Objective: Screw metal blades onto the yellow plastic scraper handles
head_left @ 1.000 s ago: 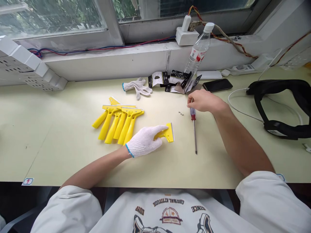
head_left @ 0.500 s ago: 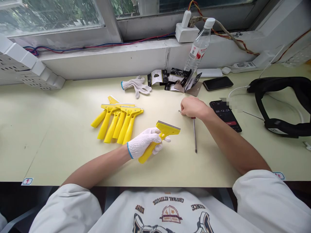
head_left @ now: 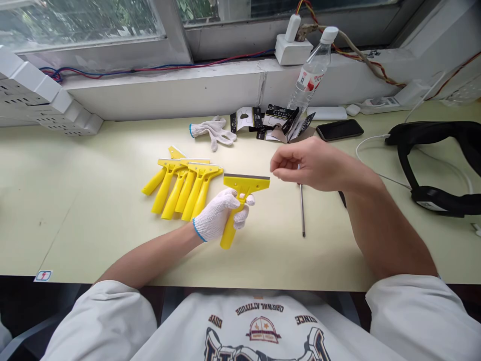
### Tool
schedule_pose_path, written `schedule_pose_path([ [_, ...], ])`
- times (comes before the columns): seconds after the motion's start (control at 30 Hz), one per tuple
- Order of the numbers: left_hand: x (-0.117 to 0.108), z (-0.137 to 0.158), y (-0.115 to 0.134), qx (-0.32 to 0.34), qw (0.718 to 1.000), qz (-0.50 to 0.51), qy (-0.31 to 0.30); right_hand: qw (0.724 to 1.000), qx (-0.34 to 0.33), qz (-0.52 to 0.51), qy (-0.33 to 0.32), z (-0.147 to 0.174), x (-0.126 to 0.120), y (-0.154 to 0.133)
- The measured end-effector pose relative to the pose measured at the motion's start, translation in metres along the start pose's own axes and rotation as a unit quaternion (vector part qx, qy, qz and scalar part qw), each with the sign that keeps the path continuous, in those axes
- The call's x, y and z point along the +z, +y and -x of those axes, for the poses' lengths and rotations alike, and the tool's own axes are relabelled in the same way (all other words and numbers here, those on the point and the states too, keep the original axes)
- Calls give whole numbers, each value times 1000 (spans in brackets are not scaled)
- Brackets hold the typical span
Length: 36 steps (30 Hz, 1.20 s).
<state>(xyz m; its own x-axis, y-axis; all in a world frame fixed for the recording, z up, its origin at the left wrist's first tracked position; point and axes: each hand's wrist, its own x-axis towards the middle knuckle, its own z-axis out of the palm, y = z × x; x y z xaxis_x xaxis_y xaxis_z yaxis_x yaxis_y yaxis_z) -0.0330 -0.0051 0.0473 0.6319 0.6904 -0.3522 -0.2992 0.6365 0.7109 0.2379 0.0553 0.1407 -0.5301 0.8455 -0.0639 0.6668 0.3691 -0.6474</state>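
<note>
Left hand (head_left: 217, 214) (gloved) grips yellow scraper (head_left: 246, 185); right hand (head_left: 310, 163) hovers near.

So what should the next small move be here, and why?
Probably bring the bare right hand over to the head of the yellow plastic scraper. The white-gloved left hand grips its handle, leaving the blade exposed, and the right fingers curl close to the blade's end. Whether they pinch anything is unclear.

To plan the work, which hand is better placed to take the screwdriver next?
Probably the right hand: it is nearer the screwdriver, while the gloved left hand holds a yellow scraper.
</note>
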Motion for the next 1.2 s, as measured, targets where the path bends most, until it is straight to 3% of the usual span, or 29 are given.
schedule_pose_path([
  [0.2,1,1,0,3,1000,-7,-6,986,-163,-25,-32,-10,19,-5],
  [0.6,0,3,-3,6,1000,21,-8,962,-272,1,-28,-15,29,5],
  [1.2,0,0,-12,35,999,25,28,980,-183,54,-48,-16,33,5],
])
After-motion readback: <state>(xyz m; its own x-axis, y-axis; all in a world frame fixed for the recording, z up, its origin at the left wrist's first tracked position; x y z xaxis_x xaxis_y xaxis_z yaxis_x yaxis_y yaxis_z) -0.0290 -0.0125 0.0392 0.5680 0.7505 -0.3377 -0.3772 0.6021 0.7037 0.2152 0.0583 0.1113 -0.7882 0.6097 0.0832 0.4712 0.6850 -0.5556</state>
